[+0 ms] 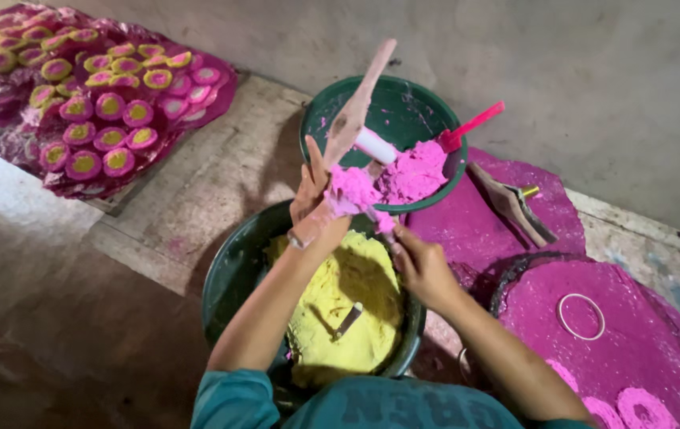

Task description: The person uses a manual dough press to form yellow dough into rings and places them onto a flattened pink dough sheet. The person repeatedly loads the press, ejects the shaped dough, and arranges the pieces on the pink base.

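Over green bowls, left hand grips wooden paddle pointing up-right; right hand seemingly pinching.

Near basin: directly before the person, holding paste and a small tool.
Far basin: just behind it, holding dough.
Tray of moulded discs: far left, on the floor.
Ring: right, on a mat.
Scraper: right of the far basin.

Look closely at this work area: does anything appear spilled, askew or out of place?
Pink powder has spread beyond its green basin, coating the round mats and floor at right. A small stick lies half sunk in the yellow powder. A wooden tool rests loose on a mat.
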